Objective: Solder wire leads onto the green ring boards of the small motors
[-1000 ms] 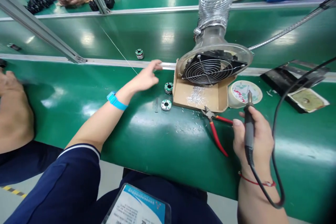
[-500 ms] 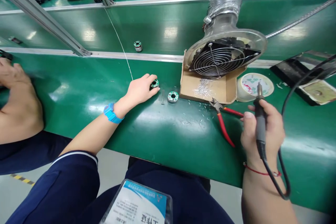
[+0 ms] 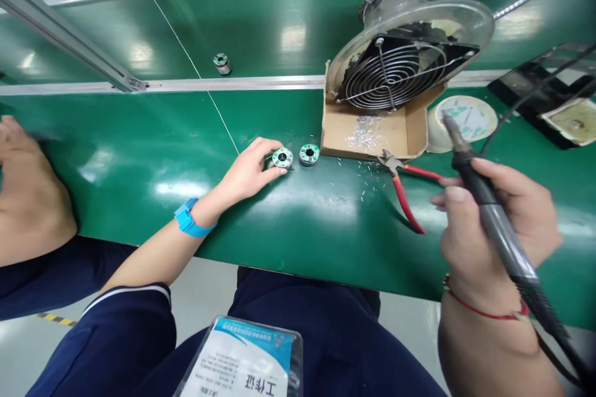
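My left hand (image 3: 254, 167) rests on the green bench, thumb and fingers around a small round part (image 3: 282, 158) with a ring-shaped green circuit board on top. A second such part (image 3: 309, 154) stands just to its right, apart from it. A thin pale wire (image 3: 218, 113) slants down from the upper frame to the back of my left hand; its end is hidden. In my right hand (image 3: 493, 223) is a soldering iron (image 3: 488, 205), its tip up and to the left, in front of a tape roll. Red-handled cutters (image 3: 400, 180) lie with jaws spread, left of my right hand.
A fume hood with a fan grille (image 3: 388, 77) hangs over a cardboard box (image 3: 333, 130) holding wire clippings. The tape roll (image 3: 470, 118) and a black stand (image 3: 526, 93) are at the right. Another round part (image 3: 222, 64) sits beyond the rail. A co-worker's arm (image 3: 35, 192) is at left.
The round part in my left hand now shows its top face more fully, close to the second part. My right hand has tilted the soldering iron tip leftward. The whole view has shifted.
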A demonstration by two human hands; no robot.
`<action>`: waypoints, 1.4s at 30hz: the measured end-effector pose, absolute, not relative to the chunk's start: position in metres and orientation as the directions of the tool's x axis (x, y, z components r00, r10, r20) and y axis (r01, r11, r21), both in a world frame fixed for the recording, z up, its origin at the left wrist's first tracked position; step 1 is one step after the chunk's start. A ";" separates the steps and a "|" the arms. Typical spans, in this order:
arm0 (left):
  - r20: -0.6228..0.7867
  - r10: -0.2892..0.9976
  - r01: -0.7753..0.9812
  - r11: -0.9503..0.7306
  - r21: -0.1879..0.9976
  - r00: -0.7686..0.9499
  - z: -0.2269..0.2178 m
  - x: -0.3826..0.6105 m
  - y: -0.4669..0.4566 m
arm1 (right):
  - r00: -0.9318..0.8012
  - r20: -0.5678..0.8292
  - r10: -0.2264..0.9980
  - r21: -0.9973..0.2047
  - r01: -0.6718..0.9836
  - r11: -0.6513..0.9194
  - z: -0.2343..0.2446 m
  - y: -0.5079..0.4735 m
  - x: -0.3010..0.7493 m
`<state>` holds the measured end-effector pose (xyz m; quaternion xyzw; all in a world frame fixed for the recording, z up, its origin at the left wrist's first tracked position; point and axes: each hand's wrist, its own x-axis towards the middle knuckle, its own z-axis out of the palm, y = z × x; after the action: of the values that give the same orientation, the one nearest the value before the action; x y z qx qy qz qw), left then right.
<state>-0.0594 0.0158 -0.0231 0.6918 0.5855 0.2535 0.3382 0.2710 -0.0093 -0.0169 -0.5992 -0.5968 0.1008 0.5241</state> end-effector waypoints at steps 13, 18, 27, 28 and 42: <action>-0.239 0.821 0.105 0.216 0.971 0.518 0.009 0.025 -0.028 | -0.328 0.220 0.919 -0.884 0.331 0.330 0.028 -0.011 0.239; -0.234 0.816 0.175 0.166 0.971 0.528 0.010 0.025 -0.028 | -0.393 0.144 0.908 -0.914 0.300 0.275 0.023 -0.001 0.240; -0.208 0.818 0.170 0.136 0.976 0.536 0.011 0.028 -0.027 | -0.420 0.175 0.891 -0.894 0.312 0.322 0.027 0.002 0.237; -0.210 0.819 0.173 0.138 0.975 0.534 0.011 0.028 -0.027 | -0.415 0.175 0.893 -0.895 0.311 0.320 0.027 0.002 0.236; -0.166 0.848 0.212 0.066 0.975 0.503 0.009 0.028 -0.025 | -0.470 0.236 0.850 -0.837 0.346 0.424 0.031 -0.002 0.233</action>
<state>0.0275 -0.0253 0.0093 0.6293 0.4212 0.2668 0.5962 0.2329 -0.0018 0.0307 -0.3871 -0.7725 0.3719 0.3392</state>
